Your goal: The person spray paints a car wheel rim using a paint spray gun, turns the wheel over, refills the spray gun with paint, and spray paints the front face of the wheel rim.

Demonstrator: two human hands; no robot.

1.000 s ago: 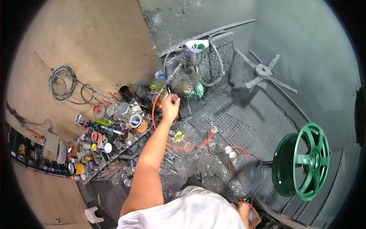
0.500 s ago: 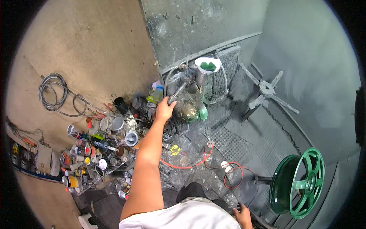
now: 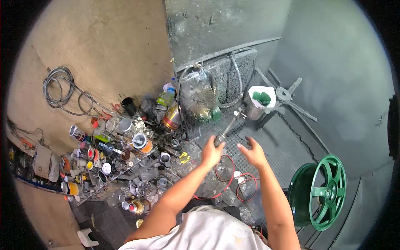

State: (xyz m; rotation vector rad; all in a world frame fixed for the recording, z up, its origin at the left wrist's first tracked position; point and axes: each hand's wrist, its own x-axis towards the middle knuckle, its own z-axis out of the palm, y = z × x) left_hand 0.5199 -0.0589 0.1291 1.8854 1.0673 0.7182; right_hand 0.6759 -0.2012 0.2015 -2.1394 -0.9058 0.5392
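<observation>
My left hand (image 3: 211, 153) is wrapped round the grip of a paint spray gun (image 3: 228, 128), holding it out in front of me. At the gun's far end sits a metal cup (image 3: 254, 111), topped by a white, paper-like lining (image 3: 271, 96) with green paint (image 3: 261, 98) on it. Just to the right of the grip, my right hand (image 3: 254, 154) is raised with its fingers apart and nothing in it. A glossy green wheel rim (image 3: 317, 192) stands upright at the lower right, beyond my right forearm.
Paint tins, cups and bottles crowd a low bench (image 3: 118, 177) on the left. A red hose (image 3: 238, 196) loops over the floor. Behind the gun stands a grey metal stand with arms (image 3: 285, 95). A coiled hose (image 3: 58, 88) hangs at the left wall.
My left hand has brought the spray gun away from the plastic-wrapped object by the back wall, rightward and nearer. My right hand has risen from the lower edge toward the gun.
</observation>
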